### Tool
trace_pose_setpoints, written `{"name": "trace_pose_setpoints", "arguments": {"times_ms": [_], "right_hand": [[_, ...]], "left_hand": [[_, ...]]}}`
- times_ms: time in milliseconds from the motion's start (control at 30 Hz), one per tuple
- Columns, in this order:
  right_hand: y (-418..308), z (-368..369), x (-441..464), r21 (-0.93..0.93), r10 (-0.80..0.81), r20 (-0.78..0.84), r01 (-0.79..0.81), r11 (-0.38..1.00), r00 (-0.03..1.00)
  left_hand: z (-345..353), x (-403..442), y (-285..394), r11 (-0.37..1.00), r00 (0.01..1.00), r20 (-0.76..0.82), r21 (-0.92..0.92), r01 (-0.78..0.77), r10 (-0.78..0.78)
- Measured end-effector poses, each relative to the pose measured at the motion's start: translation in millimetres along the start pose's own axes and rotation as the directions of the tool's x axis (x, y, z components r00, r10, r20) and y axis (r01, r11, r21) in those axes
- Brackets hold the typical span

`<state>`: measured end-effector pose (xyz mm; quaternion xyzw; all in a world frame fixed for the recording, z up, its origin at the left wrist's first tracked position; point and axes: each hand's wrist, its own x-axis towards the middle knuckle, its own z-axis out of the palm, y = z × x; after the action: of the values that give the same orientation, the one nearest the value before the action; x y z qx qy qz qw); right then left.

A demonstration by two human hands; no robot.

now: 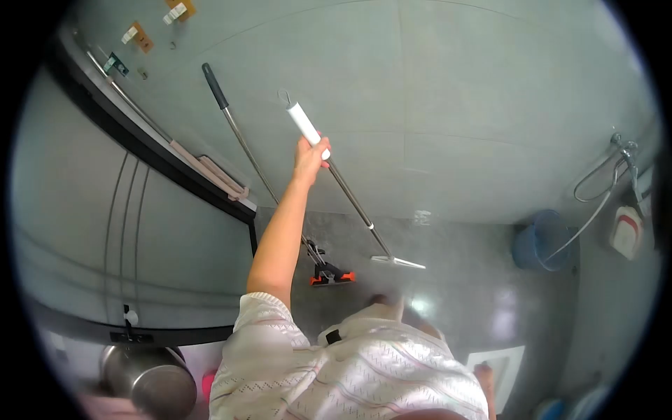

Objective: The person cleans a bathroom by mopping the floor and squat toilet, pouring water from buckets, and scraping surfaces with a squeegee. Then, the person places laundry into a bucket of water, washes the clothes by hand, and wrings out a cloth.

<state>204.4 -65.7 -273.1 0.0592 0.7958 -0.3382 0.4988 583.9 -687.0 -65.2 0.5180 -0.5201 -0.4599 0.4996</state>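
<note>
My left hand (313, 155) is wrapped round the lower part of the white grip of a long-handled squeegee (351, 198). Its metal pole slants down to a white blade that rests on the grey floor. Just left of it, a sponge mop (243, 143) with a dark grip leans against the wall, its black and orange head on the floor, partly behind my forearm. At the lower right, my right hand (484, 374) hangs beside my body over a white floor fixture; its fingers are too unclear to read.
A blue bucket (537, 241) with a shower hose (595, 213) in it stands at the right. Another pole (140, 110) leans along the black door frame at the left. A steel pot (164, 392) is at the lower left. Hooks (138, 36) are on the wall.
</note>
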Motion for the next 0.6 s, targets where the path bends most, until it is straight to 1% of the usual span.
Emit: {"name": "trace_pose_setpoints", "arguments": {"times_ms": [100, 133, 167, 200, 233, 300, 333, 367, 400, 433, 467, 500, 533, 567, 600], "right_hand": [[-12.9, 35.2, -20.7, -0.042, -0.048, 0.038, 0.049, 0.998, 0.998], [-12.2, 39.3, -33.1, -0.069, -0.057, 0.039, 0.060, 0.996, 0.998], [-9.1, 40.7, -45.5, -0.095, -0.075, 0.040, 0.078, 0.992, 0.996], [-6.2, 41.0, -58.1, -0.124, -0.088, 0.040, 0.093, 0.988, 0.995], [-3.5, 39.9, -70.4, -0.154, -0.106, 0.038, 0.111, 0.982, 0.994], [-8.6, 39.8, -76.8, -0.183, -0.124, 0.036, 0.128, 0.975, 0.992], [-15.2, 40.0, -78.8, -0.179, -0.099, 0.009, 0.099, 0.979, 0.995], [-23.3, 39.8, -76.1, -0.172, -0.082, -0.008, 0.079, 0.982, 0.997], [-45.5, 45.3, -87.9, -0.170, 0.007, -0.086, -0.021, 0.985, 0.996], [-48.5, 41.3, -81.7, -0.170, 0.064, -0.083, -0.078, 0.982, 0.994], [-46.8, 43.0, -83.4, -0.148, 0.079, -0.086, -0.091, 0.985, 0.993], [-43.4, 43.9, -84.7, -0.129, 0.092, -0.089, -0.103, 0.986, 0.992], [-40.2, 42.5, -85.9, -0.109, 0.103, -0.089, -0.113, 0.988, 0.991], [-45.2, 44.9, -92.7, -0.130, 0.120, -0.105, -0.133, 0.983, 0.987], [-40.9, 44.9, -96.5, -0.127, 0.118, -0.110, -0.132, 0.983, 0.987]], "left_hand": [[-28.8, 35.6, 7.8, 0.999, 0.997, 0.055, -0.015, 0.051, -0.050], [-33.7, 48.8, 2.9, 0.998, 0.999, 0.033, 0.043, 0.038, -0.040], [-36.2, 56.8, -2.9, 0.999, 0.999, 0.033, -0.030, 0.019, -0.018], [-37.4, 69.0, -8.4, 0.999, 0.998, 0.057, -0.020, 0.039, -0.037], [-40.7, 80.3, -13.9, 0.999, 0.991, 0.130, 0.015, 0.044, -0.045], [-62.9, 118.0, -23.4, 0.994, 0.971, 0.218, -0.026, 0.106, -0.098], [-66.5, 132.7, -23.4, 0.990, 0.969, 0.208, -0.014, 0.137, -0.131], [-75.6, 141.4, -16.8, 0.986, 0.961, 0.230, -0.029, 0.163, -0.152], [-85.9, 144.9, -10.9, 0.986, 0.964, 0.205, 0.020, 0.166, -0.166], [-90.0, 167.1, -20.2, 0.985, 0.940, 0.297, 0.029, 0.170, -0.171], [-102.0, 182.8, -26.7, 0.985, 0.912, 0.374, 0.022, 0.172, -0.168], [-101.7, 184.6, -29.3, 0.978, 0.896, 0.392, 0.062, 0.201, -0.209], [-97.0, 184.6, -26.6, 0.969, 0.880, 0.406, 0.104, 0.224, -0.247], [-94.3, 184.5, -25.3, 0.960, 0.865, 0.415, 0.144, 0.242, -0.281], [-90.5, 179.6, -26.5, 0.962, 0.884, 0.380, 0.131, 0.240, -0.272]]}}
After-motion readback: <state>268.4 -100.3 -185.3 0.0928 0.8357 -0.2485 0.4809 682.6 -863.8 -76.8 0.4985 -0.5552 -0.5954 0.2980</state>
